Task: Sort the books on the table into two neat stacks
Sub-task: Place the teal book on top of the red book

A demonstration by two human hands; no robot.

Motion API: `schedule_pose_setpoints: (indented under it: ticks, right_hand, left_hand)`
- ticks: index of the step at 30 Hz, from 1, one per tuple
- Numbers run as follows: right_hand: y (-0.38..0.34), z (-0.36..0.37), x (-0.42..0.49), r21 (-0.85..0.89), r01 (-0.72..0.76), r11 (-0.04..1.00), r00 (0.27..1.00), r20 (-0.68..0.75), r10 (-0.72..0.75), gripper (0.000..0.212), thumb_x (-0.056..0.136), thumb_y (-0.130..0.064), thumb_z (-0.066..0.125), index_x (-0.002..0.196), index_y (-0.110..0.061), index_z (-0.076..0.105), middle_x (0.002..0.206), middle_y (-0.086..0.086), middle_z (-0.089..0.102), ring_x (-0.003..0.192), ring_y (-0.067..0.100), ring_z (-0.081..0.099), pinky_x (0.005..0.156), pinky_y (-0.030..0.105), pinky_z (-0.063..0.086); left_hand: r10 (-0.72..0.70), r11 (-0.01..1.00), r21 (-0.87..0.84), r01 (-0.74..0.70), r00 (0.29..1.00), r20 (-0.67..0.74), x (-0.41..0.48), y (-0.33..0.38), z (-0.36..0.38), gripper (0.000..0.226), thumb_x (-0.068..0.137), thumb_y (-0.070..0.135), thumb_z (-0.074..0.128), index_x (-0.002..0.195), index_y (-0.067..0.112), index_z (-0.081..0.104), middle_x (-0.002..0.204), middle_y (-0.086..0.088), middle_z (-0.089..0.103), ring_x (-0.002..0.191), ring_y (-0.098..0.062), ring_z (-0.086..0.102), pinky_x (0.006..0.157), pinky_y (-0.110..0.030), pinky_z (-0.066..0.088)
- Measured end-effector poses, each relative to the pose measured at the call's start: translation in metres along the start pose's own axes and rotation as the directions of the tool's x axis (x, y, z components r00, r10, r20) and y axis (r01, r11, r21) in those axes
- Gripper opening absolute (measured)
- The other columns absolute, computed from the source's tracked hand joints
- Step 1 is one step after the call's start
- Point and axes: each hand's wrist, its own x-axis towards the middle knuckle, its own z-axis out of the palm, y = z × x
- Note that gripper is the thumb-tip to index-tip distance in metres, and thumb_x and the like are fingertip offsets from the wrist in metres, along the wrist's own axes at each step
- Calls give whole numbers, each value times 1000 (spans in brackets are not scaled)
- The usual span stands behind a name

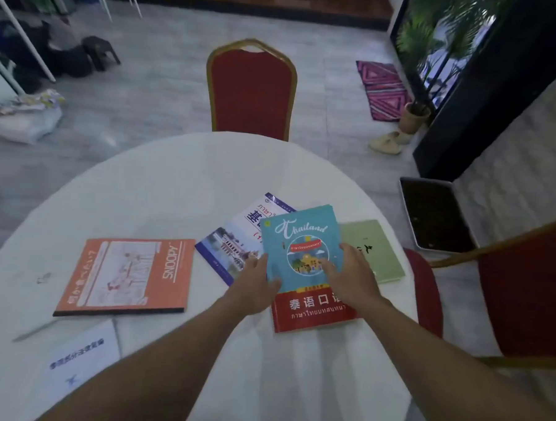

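Both hands clamp the Thailand book, overlapping white book and green book.

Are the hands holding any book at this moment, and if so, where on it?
Both hands are on the teal Thailand book: left hand at its left edge, right hand at its right edge, fingers on the cover.

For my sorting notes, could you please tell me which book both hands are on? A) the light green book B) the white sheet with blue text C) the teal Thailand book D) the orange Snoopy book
C: the left hand and right hand rest at either side of the teal Thailand book, atop the red book.
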Motion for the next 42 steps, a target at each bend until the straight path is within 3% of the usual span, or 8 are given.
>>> schedule_pose_setpoints:
  ticks: [4,9,14,18,23,29,37,42]
  right_hand:
    - [3,2,0,-14,-48,999,999,18,48,63,96,-46,58,148,-17,37,146,9,45,130,26,49,102,40,43]
    - [1,6,2,9,-40,999,999,10,39,54,96,-32,63,142,-17,39,138,9,48,122,26,52,94,37,44]
    - [2,9,6,3,-77,997,997,0,77,64,90,-18,68,146,-20,37,135,12,47,123,31,49,99,44,48]
    - [7,12,12,99,-130,987,992,18,129,66,76,-14,76,133,-28,45,121,7,56,109,29,59,90,48,56]
    - [-6,14,-1,278,-124,952,991,87,104,43,86,-2,60,122,-25,50,110,-1,66,94,19,67,74,40,61]
    - [-18,22,-31,401,-150,904,987,116,113,38,90,-4,54,121,-26,49,105,-2,66,94,19,67,79,46,61]
    - [-19,53,-90,517,-207,830,972,203,116,40,83,-7,57,114,-31,53,107,3,70,96,25,71,81,53,61]
    - [-35,79,-129,547,-223,807,965,242,103,38,90,-2,54,116,-29,50,106,4,70,92,25,72,77,49,63]
  left_hand:
    - [-56,998,3,56,998,5,0,-1,4,59,85,46,50,138,22,37,137,-12,47,124,-30,48,100,-51,48]
    - [-76,997,11,76,996,-37,2,1,8,52,92,31,59,138,19,37,136,-11,43,123,-26,48,87,-29,47]
    - [-121,988,-107,114,991,-59,3,3,10,63,87,23,69,139,20,35,139,-10,36,129,-27,44,91,-38,53]
    - [-135,972,-208,110,985,-109,4,3,6,63,76,38,75,130,29,42,132,-1,50,130,-23,42,101,-49,49]
    - [-186,966,-188,177,982,-32,2,-2,11,64,69,30,78,122,32,41,125,-4,47,113,-27,59,80,-42,62]
    - [-293,941,-195,275,953,-70,-29,-13,20,81,72,31,79,138,18,33,135,-14,30,127,-34,39,103,-47,48]
    - [-332,870,-382,313,943,17,-86,-64,15,102,49,42,80,135,37,26,124,-4,47,111,-28,59,83,-51,60]
    - [-295,899,-359,251,953,-72,-95,-139,25,92,61,30,73,134,51,20,120,0,53,105,-27,64,78,-50,61]
